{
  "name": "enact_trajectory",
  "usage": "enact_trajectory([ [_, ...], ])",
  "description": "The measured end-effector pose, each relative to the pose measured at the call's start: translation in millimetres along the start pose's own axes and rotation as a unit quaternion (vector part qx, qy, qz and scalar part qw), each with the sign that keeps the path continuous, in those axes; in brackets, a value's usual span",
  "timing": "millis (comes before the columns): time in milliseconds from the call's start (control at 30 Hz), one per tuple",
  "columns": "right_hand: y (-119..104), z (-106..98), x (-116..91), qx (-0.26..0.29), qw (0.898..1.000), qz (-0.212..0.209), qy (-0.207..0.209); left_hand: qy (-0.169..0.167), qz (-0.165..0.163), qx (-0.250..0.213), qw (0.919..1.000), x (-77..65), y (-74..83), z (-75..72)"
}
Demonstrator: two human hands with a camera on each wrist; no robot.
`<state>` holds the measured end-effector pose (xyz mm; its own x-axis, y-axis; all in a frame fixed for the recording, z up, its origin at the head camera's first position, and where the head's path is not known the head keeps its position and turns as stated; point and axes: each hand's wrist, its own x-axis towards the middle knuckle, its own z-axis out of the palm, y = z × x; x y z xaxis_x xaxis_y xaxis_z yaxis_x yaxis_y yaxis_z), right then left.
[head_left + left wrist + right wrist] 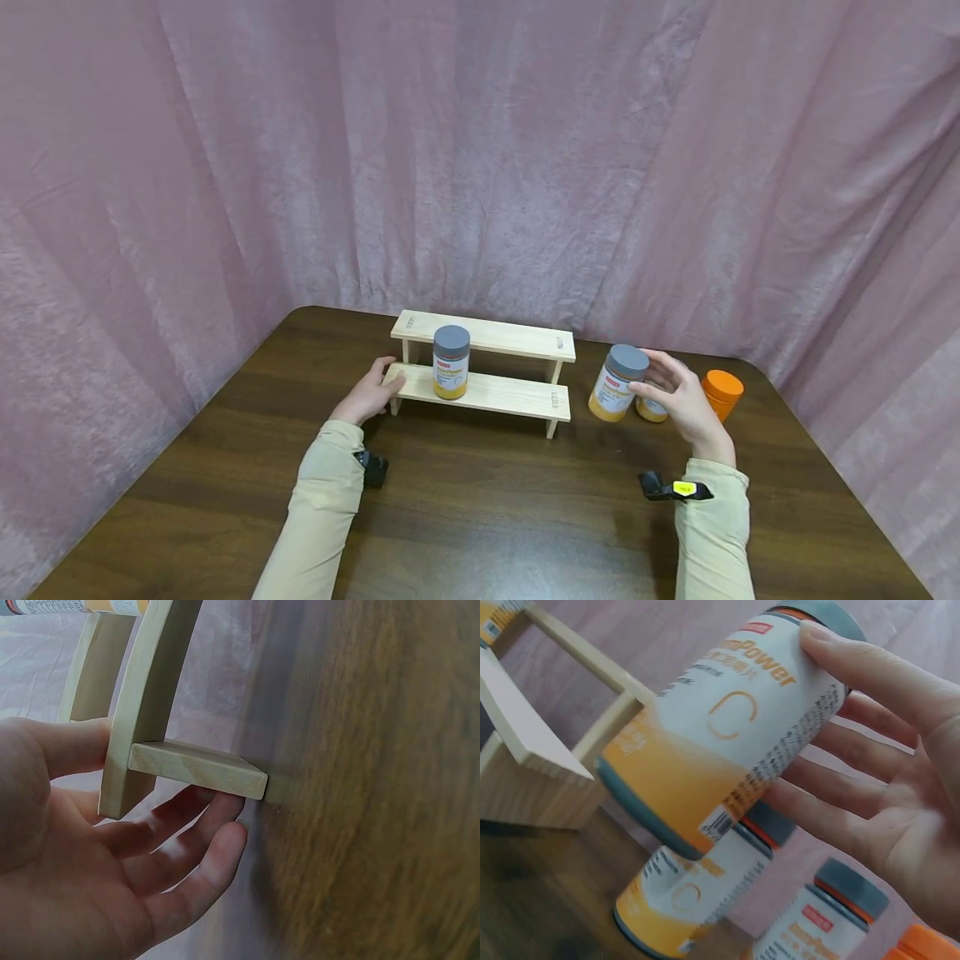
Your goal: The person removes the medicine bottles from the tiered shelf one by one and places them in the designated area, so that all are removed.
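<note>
A two-tier pale wooden shelf rack (487, 392) stands on the table. My left hand (369, 396) grips the left end of its lower board, thumb on top. In the left wrist view, the fingers (225, 847) curl beneath the board beside the rack's leg (199, 766). One supplement bottle (451, 367) with a grey lid is upright on the lower board. To the right of the rack, my right hand (686, 404) holds a second such bottle (720, 735), tilted, between thumb and fingers. Its label is white and orange.
Behind the held bottle, two more grey-lidded bottles, a nearer one (682, 892) and another (810, 926), stand on the table (480, 508). An orange bottle (722, 392) is farther right. Pink curtains (480, 167) hang along the table's back edge.
</note>
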<state>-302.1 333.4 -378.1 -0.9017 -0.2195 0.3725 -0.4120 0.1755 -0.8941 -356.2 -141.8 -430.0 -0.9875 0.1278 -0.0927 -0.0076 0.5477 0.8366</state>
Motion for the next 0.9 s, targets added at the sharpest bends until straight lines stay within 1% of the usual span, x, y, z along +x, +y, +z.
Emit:
enact_trajectory([
  [100, 6, -4, -2, -0.012, 1.000, 0.010, -0.016, 0.000, -0.001, 0.000, 1.0000, -0.3, 0.3, -0.6],
  [233, 10, -6, -3, -0.033, 0.998, 0.037, -0.033, 0.001, -0.002, 0.002, 1.0000, 0.4, 0.2, -0.4],
  [467, 15, -4, -3, -0.066, 0.994, 0.073, -0.047, 0.001, 0.002, 0.000, 1.0000, 0.5, -1.0, 0.5],
  [600, 22, -4, -3, -0.087, 0.989, 0.089, -0.083, 0.003, 0.003, -0.003, 1.0000, 0.2, -1.5, 0.6],
  [733, 27, -4, -3, -0.087, 0.985, 0.095, -0.114, 0.004, 0.005, -0.004, 1.0000, 0.0, -0.8, 1.3],
  [900, 30, -6, -4, -0.084, 0.986, 0.087, -0.112, 0.005, 0.004, 0.000, 1.0000, 1.1, 0.0, 1.2],
])
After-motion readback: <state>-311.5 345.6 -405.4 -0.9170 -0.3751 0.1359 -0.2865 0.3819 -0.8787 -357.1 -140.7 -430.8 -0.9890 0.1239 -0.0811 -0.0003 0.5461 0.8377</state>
